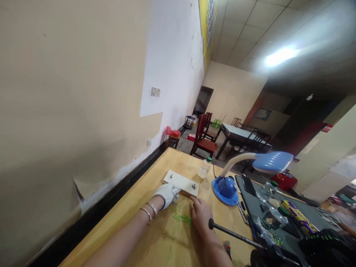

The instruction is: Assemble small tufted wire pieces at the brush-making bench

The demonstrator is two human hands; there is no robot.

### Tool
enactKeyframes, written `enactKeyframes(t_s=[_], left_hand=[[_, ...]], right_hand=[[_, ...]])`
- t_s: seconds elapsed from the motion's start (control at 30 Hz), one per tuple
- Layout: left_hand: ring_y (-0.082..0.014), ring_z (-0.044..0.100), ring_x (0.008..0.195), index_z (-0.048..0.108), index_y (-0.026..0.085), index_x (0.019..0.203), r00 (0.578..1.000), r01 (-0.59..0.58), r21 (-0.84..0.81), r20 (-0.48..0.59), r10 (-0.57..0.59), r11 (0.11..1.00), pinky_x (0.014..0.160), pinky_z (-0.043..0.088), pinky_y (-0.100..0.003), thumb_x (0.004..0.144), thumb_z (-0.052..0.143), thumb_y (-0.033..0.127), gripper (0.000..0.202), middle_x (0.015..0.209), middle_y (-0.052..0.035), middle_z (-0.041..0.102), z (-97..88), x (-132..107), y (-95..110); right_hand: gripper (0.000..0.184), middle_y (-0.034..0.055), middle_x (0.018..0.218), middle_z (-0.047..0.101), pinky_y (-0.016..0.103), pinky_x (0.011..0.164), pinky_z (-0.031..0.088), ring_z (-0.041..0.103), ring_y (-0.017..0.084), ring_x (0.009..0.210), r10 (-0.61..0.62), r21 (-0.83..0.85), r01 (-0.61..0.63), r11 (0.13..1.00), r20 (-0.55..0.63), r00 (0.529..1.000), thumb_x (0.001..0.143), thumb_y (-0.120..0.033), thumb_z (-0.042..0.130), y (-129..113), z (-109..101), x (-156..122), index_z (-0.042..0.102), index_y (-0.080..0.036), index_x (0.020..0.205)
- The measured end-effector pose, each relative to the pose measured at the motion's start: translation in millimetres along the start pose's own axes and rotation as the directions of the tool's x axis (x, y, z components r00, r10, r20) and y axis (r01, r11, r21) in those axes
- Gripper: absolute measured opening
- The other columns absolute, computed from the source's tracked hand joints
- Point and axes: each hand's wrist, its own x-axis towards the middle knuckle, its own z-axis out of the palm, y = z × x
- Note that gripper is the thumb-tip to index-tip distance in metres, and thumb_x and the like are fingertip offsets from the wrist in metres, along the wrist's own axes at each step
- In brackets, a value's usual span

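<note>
Two hands are at a pale rectangular board (180,182), which lies flat on the wooden table (182,157) and bears one dark fastener standing near each end. Left hand (166,195): white knitted glove, two bracelets (151,212) at the wrist, positioned at the board's near edge. Its fingers are curled; whether they pinch anything cannot be determined. Right hand (202,217): bare, just beside the board's near right corner, forefinger extended towards that corner. Contact, and whether its fingers grip anything, cannot be confirmed. One thin orange-brown strand (183,193) runs along the board's near edge, between the hands. Green scraps (182,218) are scattered on the near side of the board. One clear bottle (204,170) with a green cap stands beyond the board's right end. One blue lamp (226,191) stands right of the board.
</note>
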Motion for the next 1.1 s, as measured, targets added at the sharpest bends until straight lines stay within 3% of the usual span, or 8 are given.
enactKeyframes(t_s=[0.13,0.3,0.4,0.53,0.67,0.8,0.97,1.1], left_hand=[[-0.0117,0.06,0.052,0.056,0.018,0.078,0.999,0.008,-0.211,0.039,0.0,0.977,0.051,0.047,-0.022,0.089,0.046,0.05,0.036,0.077,-0.0042,0.071,-5.7,0.7,0.0],[-0.0095,0.052,0.046,0.05,0.018,0.076,0.999,0.03,-0.391,0.037,-0.017,0.92,0.049,0.045,-0.023,0.082,0.051,0.06,0.042,0.068,-0.0017,0.065,-12.0,1.0,2.7],[-0.008,0.049,0.045,0.049,0.018,0.074,0.999,0.034,-0.46,0.018,-0.029,0.887,0.048,0.042,-0.022,0.081,0.053,0.059,0.042,0.065,-0.0006,0.062,-13.6,1.9,3.9],[-0.0066,0.045,0.042,0.048,0.018,0.073,0.999,0.049,-0.522,0.014,-0.049,0.852,0.046,0.039,-0.021,0.082,0.054,0.056,0.039,0.064,0.0004,0.061,-14.4,2.9,4.1],[-0.0063,0.044,0.041,0.048,0.019,0.074,0.998,0.06,-0.558,0.031,-0.051,0.828,0.045,0.037,-0.021,0.079,0.057,0.055,0.038,0.062,0.0013,0.059,-14.6,3.7,2.3],[-0.0069,0.044,0.042,0.049,0.019,0.073,0.998,0.052,-0.583,0.046,-0.03,0.811,0.045,0.036,-0.021,0.075,0.062,0.055,0.039,0.059,0.0017,0.059,-15.1,3.6,0.3],[-0.0099,0.049,0.043,0.053,0.018,0.083,0.999,0.03,-0.619,0.046,-0.002,0.785,0.047,0.038,-0.023,0.071,0.067,0.055,0.041,0.056,0.0023,0.06,-14.9,3.5,-1.8],[-0.0091,0.048,0.042,0.054,0.018,0.089,0.999,0.023,-0.657,0.05,0.013,0.754,0.046,0.038,-0.022,0.077,0.065,0.054,0.04,0.056,0.0031,0.059,-14.4,7.4,-6.4]], right_hand=[[0.04,0.0108,0.107,0.066,0.028,0.083,0.045,0.059,0.026,0.103,-0.025,-0.035,0.025,0.999,-0.007,1.0,0.088,-0.01,0.045,-10.1,4.6,10.8,0.066,-0.02,0.121],[0.031,0.007,0.097,0.068,0.023,0.083,0.045,0.061,0.021,0.096,-0.062,0.01,0.062,0.998,-0.017,0.998,0.086,-0.008,0.047,-12.0,-0.8,9.8,0.074,-0.021,0.094],[0.035,0.0072,0.102,0.068,0.024,0.088,0.043,0.059,0.021,0.101,-0.071,0.03,0.072,0.997,-0.038,0.997,0.086,-0.006,0.047,-11.4,0.6,12.4,0.071,-0.019,0.106],[0.041,0.0113,0.106,0.065,0.03,0.087,0.043,0.057,0.026,0.101,-0.079,0.008,0.079,0.997,-0.047,0.996,0.086,-0.006,0.047,-17.9,12.5,19.1,0.065,-0.018,0.12],[0.037,0.0123,0.102,0.064,0.031,0.084,0.044,0.058,0.027,0.098,-0.062,0.041,0.064,0.997,-0.06,0.996,0.085,-0.005,0.046,-22.4,18.5,21.0,0.07,-0.019,0.11],[0.036,0.0059,0.096,0.067,0.022,0.08,0.045,0.062,0.018,0.092,-0.009,0.157,0.02,0.987,-0.071,0.997,0.083,-0.003,0.041,-17.3,10.6,20.5,0.071,-0.02,0.091],[0.028,0.0056,0.093,0.068,0.025,0.08,0.043,0.061,0.02,0.091,0.07,0.212,-0.049,0.976,-0.094,0.993,0.083,-0.006,0.044,-13.8,4.0,23.0,0.067,-0.017,0.09],[0.02,0.0054,0.09,0.067,0.026,0.075,0.041,0.061,0.021,0.087,0.087,0.213,-0.072,0.974,-0.063,0.994,0.086,-0.012,0.048,-15.6,7.8,25.1,0.066,-0.018,0.089]])
